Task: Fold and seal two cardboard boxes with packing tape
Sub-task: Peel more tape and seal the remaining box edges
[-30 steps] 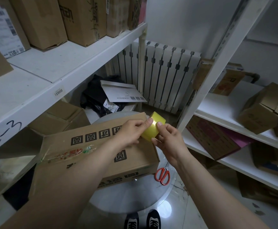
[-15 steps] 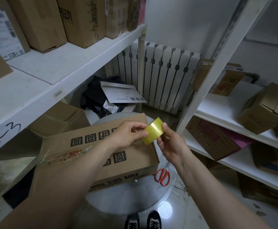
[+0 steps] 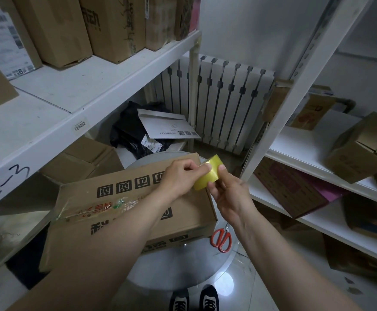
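A flat brown cardboard box (image 3: 124, 205) with black printed characters lies on a round grey table (image 3: 183, 263). Old clear tape runs across its top. Above the box's right end I hold a roll of yellowish packing tape (image 3: 208, 173) between both hands. My right hand (image 3: 230, 194) grips the roll from below, thumb on its outer face. My left hand (image 3: 183, 176) pinches at the roll's upper edge with fingertips. Whether a loose tape end is caught there is too small to tell.
Red-handled scissors (image 3: 221, 240) lie on the table just right of the box. White shelving (image 3: 88, 102) with cartons stands on the left, another white rack (image 3: 302, 151) with boxes on the right. A radiator (image 3: 223, 104) and a black bag with an envelope (image 3: 167, 126) sit behind.
The roll has turned in my hands, and my left fingertips have shifted along its rim. The box and scissors have not moved.
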A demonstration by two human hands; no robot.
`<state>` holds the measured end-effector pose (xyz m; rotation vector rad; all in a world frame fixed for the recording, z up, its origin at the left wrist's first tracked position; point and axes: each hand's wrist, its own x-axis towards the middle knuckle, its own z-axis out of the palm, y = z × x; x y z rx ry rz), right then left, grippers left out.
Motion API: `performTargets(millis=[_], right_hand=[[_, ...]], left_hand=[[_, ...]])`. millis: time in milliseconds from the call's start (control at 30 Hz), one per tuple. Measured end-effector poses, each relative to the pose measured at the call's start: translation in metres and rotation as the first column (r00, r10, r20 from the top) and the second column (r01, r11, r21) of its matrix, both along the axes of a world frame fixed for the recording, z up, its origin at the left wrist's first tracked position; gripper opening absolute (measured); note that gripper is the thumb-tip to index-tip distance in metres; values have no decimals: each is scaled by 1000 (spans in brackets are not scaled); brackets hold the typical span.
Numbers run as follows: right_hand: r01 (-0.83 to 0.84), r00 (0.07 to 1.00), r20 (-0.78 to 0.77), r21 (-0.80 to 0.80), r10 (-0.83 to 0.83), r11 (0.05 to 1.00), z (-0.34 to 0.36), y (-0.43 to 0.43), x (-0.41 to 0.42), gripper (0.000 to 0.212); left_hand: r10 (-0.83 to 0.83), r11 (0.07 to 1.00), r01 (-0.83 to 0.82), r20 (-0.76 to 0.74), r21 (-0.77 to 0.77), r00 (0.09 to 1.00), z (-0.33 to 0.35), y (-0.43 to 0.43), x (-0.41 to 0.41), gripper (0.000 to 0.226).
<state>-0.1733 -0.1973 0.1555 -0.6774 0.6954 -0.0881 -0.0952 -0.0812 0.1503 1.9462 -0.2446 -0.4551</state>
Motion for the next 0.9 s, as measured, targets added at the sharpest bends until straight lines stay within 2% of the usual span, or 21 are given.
performTargets(millis=[167, 233, 300, 400, 467, 500, 533, 567, 633, 667, 700, 767, 800, 900], right_hand=[[5, 1000, 9, -39, -4, 999, -1, 6, -1, 35], [59, 997, -39, -16, -60, 998, -1, 2, 1, 33], [112, 990, -85, 41, -108, 993, 0, -4, 3, 30], [86, 991, -105, 56, -80, 995, -1, -11, 3, 35], [36, 987, -159, -19, -38, 999, -3, -12, 2, 38], [-14, 978, -208, -122, -11, 992, -4, -12, 3, 39], [-83, 965, -262, -256, 14, 963, -7, -11, 2, 40], [-159, 951, -309, -418, 24, 894, -12, -11, 3, 42], [-316, 932, -360, -734, 49, 601, -18, -14, 2, 47], [-350, 934, -343, -810, 106, 470, -18, -15, 1, 46], [-358, 933, -302, -834, 194, 420, -16, -14, 2, 44], [-382, 912, -218, -758, 348, 529, -10, -11, 1, 39], [-380, 912, -198, -741, 360, 554, -10, -11, 1, 37], [-355, 918, -191, -783, 346, 510, -13, -16, -1, 35]], left_hand=[[84, 994, -82, -30, 77, 996, 0, -10, 0, 52], [19, 1000, -18, -60, 19, 998, 1, -8, 0, 44], [-75, 996, 73, -61, -42, 995, 5, -1, 0, 26], [-151, 987, 148, -47, -59, 987, 7, 7, 2, 20], [-179, 983, 177, -49, -46, 983, 5, 10, 5, 18], [-183, 983, 182, -56, -35, 981, 5, 12, 6, 19], [-182, 983, 181, -66, -20, 981, 4, 14, 8, 20], [-180, 984, 181, -75, 0, 981, 4, 15, 10, 22], [-195, 979, 199, -83, 38, 977, 4, 16, 13, 24], [-209, 976, 213, -88, 46, 974, 5, 16, 13, 24], [-217, 974, 222, -98, 43, 971, 6, 15, 12, 23], [-223, 974, 227, -125, 13, 967, 8, 13, 11, 17], [-233, 972, 235, -138, -3, 963, 10, 12, 11, 14], [-308, 951, 305, -181, -48, 934, 12, 17, 14, 5]])
